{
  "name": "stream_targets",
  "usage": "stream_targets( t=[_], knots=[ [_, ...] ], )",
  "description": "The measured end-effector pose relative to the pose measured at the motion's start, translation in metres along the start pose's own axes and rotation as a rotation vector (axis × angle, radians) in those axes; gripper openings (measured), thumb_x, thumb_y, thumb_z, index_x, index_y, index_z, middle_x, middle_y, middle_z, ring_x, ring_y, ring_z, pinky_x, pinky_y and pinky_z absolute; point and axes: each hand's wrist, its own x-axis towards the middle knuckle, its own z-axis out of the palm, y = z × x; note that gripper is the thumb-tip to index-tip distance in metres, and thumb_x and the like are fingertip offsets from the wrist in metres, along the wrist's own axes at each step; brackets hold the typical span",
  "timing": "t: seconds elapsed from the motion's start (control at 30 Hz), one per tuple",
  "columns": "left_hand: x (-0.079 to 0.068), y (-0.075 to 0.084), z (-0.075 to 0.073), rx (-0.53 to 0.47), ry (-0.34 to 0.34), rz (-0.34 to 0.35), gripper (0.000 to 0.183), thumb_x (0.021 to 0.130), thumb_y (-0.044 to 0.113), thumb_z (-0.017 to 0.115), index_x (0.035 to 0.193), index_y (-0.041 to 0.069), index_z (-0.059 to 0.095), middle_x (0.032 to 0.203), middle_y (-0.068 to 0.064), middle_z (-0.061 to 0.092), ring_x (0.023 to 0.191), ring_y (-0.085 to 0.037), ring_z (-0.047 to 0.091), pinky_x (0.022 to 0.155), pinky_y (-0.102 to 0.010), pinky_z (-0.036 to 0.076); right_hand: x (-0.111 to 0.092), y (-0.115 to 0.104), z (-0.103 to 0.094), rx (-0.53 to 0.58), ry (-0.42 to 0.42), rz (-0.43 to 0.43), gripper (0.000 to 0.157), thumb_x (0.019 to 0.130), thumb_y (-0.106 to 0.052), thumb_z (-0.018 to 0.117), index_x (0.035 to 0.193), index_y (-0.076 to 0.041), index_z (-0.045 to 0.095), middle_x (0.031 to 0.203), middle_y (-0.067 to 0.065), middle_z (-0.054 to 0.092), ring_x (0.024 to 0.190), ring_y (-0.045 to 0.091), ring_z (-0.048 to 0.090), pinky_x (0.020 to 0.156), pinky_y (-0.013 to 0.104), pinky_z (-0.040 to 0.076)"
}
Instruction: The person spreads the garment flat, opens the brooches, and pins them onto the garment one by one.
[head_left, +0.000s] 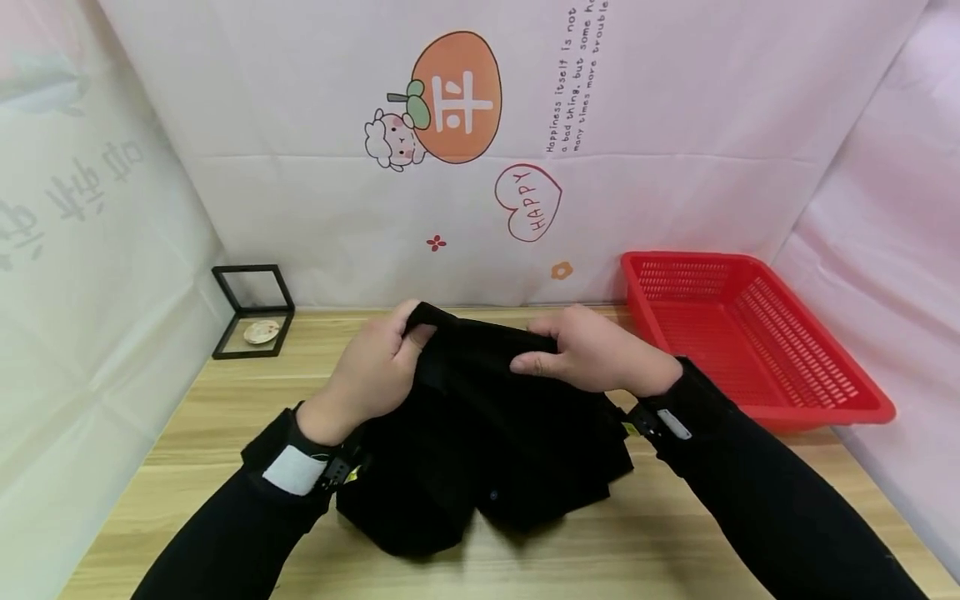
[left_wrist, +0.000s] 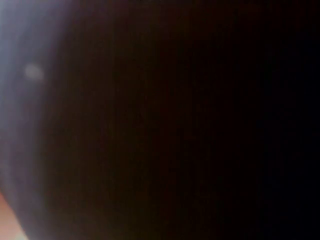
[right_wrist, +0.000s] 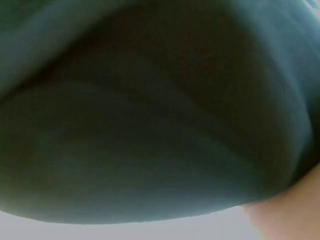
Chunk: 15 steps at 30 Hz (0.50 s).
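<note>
A black garment (head_left: 495,425) hangs in loose folds over the middle of the table in the head view. Its lower edge splits into two flaps, and a small round dot like a button shows near the split. My left hand (head_left: 378,362) grips the garment's upper left corner, thumb in front and fingers hidden behind the cloth. At the upper right edge, my right hand (head_left: 592,348) pinches the fabric between thumb and fingers. Dark cloth (left_wrist: 150,125) fills nearly all of the left wrist view. Folded cloth (right_wrist: 140,150) covers most of the right wrist view, with some skin at lower right.
A red plastic basket (head_left: 817,354) with perforated sides stands at the right, close to the right forearm. At the back left, a black-framed hinged display case (head_left: 281,333) holds a round pale disc (head_left: 262,332). White printed sheets (head_left: 300,217) enclose the wooden table (head_left: 187,450).
</note>
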Motion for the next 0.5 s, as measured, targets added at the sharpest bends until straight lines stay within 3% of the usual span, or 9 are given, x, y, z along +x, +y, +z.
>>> stream_targets(
  t=[0.2,0.4,0.5],
  knots=[
    [-0.001,-0.009,-0.007,-0.031,0.041,-0.062,0.015,0.106,0.016,0.051,0.105,0.006,0.062,0.098,-0.006,0.067,0.090,-0.020,0.061,0.080,-0.042,0.048,-0.012,0.014,-0.004,-0.019,-0.071,0.055,0.019,0.090,-0.025,0.077,0.087,-0.021,0.059,0.069,-0.010,0.050,0.067,0.009,0.053,0.065,0.031,0.045],
    [-0.007,-0.021,-0.011,-0.002,0.055,-0.126,0.018,0.107,0.018,0.049,0.109,0.008,0.063,0.099,-0.008,0.066,0.089,-0.023,0.059,0.079,-0.045,0.046,-0.017,0.030,-0.006,0.025,-0.074,0.117,0.022,0.094,-0.039,0.070,0.082,-0.022,0.063,0.063,-0.008,0.050,0.062,0.010,0.054,0.063,0.031,0.046],
    [-0.010,-0.028,-0.013,0.016,0.070,-0.157,0.019,0.107,0.020,0.048,0.108,0.008,0.063,0.104,-0.010,0.067,0.096,-0.025,0.061,0.081,-0.047,0.047,-0.021,0.038,-0.009,0.083,-0.072,0.128,0.016,0.096,-0.035,0.068,0.087,-0.021,0.065,0.066,-0.007,0.052,0.063,0.011,0.055,0.064,0.031,0.046]
  ],
)
